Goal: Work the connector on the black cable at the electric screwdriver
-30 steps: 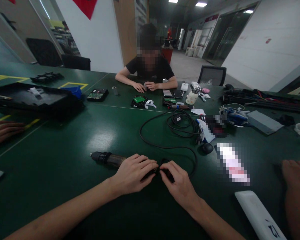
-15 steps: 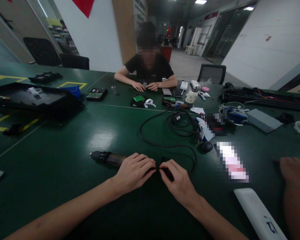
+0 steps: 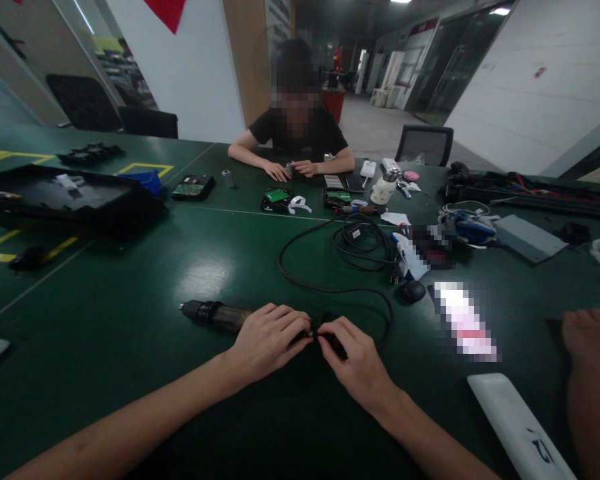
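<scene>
The dark tool [image 3: 225,316] lies on the bench [image 3: 130,327], long side running left to right, with its thin tip pointing left. The left hand [image 3: 271,337] has its fingers wrapped around the back end. Just past that end, the right hand [image 3: 354,348] has its fingers pinched on a small dark piece [image 3: 320,332] (maybe part of the black cable [image 3: 391,312], I can't tell).
</scene>
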Action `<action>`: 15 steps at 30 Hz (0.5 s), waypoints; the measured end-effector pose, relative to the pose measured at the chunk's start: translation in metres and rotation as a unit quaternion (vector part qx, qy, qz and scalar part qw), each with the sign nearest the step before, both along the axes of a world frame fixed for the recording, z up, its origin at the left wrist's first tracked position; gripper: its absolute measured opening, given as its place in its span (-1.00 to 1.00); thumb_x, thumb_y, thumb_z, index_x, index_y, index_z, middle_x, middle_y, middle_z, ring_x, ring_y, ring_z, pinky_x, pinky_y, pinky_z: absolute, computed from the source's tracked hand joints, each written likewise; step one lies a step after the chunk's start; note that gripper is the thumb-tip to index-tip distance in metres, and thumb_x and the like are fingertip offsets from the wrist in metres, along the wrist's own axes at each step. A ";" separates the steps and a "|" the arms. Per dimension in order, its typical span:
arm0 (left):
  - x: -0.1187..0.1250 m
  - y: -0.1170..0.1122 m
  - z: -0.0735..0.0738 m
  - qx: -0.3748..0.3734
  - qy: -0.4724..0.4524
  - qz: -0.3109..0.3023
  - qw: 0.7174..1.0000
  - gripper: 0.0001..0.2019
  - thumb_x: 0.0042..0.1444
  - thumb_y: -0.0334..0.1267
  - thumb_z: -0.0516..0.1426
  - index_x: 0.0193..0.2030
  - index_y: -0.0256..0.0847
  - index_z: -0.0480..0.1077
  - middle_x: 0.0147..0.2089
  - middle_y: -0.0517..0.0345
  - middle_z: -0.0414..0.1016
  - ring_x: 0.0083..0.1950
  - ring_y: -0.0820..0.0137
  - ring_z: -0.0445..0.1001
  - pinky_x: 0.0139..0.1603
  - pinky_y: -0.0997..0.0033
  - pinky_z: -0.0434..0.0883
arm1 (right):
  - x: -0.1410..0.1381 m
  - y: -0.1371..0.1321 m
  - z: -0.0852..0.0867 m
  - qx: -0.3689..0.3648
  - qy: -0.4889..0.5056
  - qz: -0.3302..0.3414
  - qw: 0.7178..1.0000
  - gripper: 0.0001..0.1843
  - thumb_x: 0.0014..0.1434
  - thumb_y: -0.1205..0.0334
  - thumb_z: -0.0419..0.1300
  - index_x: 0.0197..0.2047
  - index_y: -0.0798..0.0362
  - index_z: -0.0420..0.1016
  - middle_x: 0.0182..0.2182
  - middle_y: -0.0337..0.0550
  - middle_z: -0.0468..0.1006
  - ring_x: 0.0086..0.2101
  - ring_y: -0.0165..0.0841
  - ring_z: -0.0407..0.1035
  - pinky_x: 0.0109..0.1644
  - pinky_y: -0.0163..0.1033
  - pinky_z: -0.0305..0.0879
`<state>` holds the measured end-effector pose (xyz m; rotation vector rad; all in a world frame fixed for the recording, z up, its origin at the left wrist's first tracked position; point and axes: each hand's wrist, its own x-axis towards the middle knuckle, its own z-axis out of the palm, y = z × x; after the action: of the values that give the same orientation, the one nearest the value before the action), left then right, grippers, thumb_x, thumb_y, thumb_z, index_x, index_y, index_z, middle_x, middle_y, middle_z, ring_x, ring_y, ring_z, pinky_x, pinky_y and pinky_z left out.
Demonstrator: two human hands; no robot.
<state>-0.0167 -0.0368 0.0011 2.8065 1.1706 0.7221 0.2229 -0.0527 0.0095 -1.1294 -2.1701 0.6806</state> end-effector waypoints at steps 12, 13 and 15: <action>-0.001 -0.001 0.002 0.011 0.013 -0.028 0.999 -0.75 0.40 -0.15 0.11 0.14 -0.10 0.44 0.12 0.15 0.59 0.05 0.31 0.56 -0.03 0.25 0.40 | 0.000 0.001 0.000 0.014 -0.003 0.004 1.000 -0.86 0.43 0.31 0.15 -0.02 -0.05 0.50 -0.13 -0.11 0.54 -0.14 -0.24 0.50 -0.08 -0.15 0.52; -0.001 -0.001 0.002 0.012 0.014 -0.037 0.999 -0.75 0.41 -0.17 0.10 0.16 -0.09 0.43 0.14 0.16 0.59 0.08 0.31 0.55 -0.01 0.25 0.40 | 0.000 0.001 0.001 0.013 -0.004 0.006 1.000 -0.86 0.43 0.31 0.15 -0.02 -0.05 0.50 -0.13 -0.11 0.54 -0.13 -0.24 0.50 -0.07 -0.14 0.52; -0.001 -0.001 0.001 0.016 0.010 -0.038 0.999 -0.78 0.43 -0.19 0.08 0.13 -0.07 0.44 0.13 0.19 0.60 0.08 0.31 0.55 0.01 0.24 0.39 | -0.001 0.001 0.000 0.011 -0.004 0.006 1.000 -0.86 0.43 0.31 0.15 -0.02 -0.05 0.50 -0.13 -0.11 0.53 -0.13 -0.24 0.49 -0.07 -0.14 0.51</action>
<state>-0.0179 -0.0374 0.0020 2.8731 1.0575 0.7153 0.2222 -0.0519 0.0100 -1.1104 -2.1888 0.6574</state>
